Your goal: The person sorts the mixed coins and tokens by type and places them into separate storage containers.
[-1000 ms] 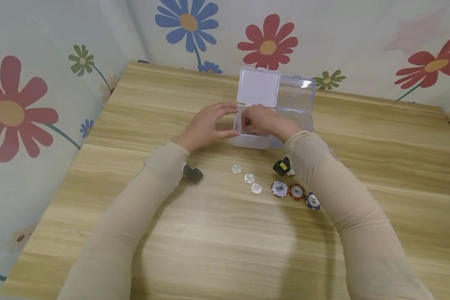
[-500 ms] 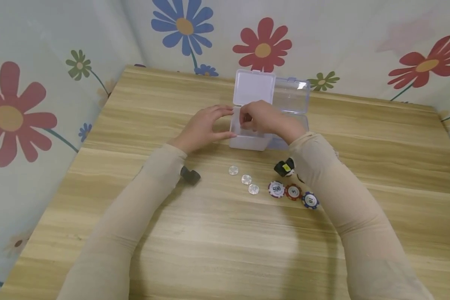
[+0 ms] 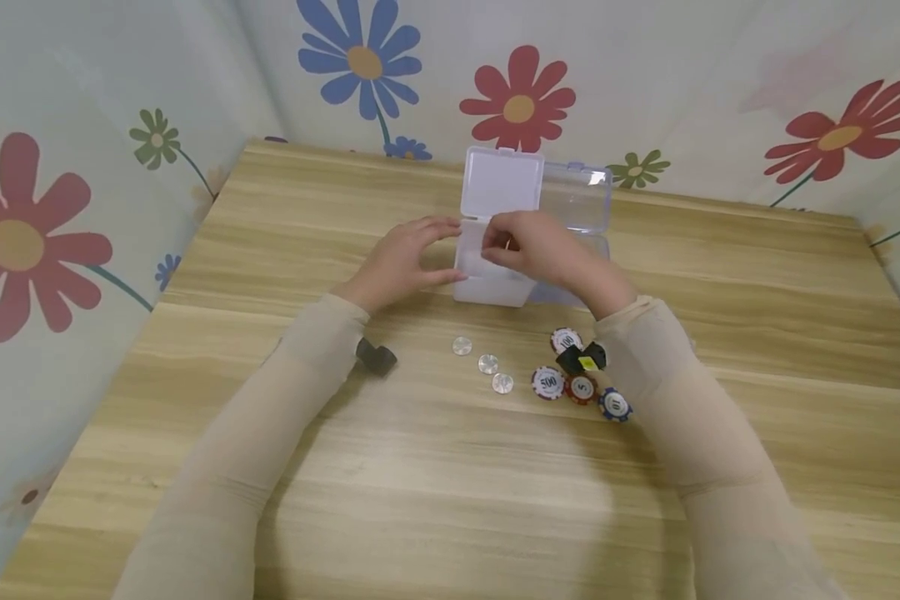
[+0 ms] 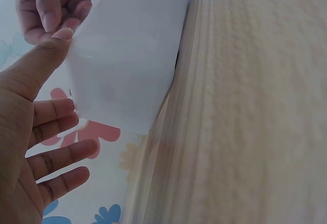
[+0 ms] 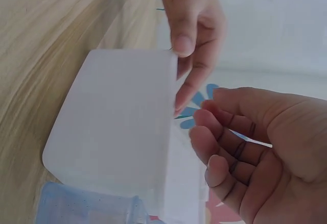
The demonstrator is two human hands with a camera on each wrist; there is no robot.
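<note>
A white plastic box (image 3: 493, 292) stands near the back of the table with its lid (image 3: 502, 183) swung up. My left hand (image 3: 401, 262) spans its left side, thumb at the near rim and fingertips by the far corner. In the left wrist view, the left fingers (image 4: 64, 157) are spread and relaxed. Over the box's opening is my right hand (image 3: 543, 247). The right wrist view shows the right fingers (image 5: 217, 142) loosely curled, with nothing visible between them. The white box's floor is out of sight behind its walls and the right hand.
A clear bluish box (image 3: 596, 247) with a raised lid adjoins the white box on the right. In front lie three silver coins (image 3: 487, 364) and several poker chips (image 3: 548, 383), partly behind the right wrist's black camera (image 3: 581, 358). A flowered curtain (image 3: 645, 67) hangs behind the table.
My right hand has risen out of the white box and shifted slightly right, its fingers loosening. The 100 chip has come into view behind the wrist. The left hand keeps its place at the box.
</note>
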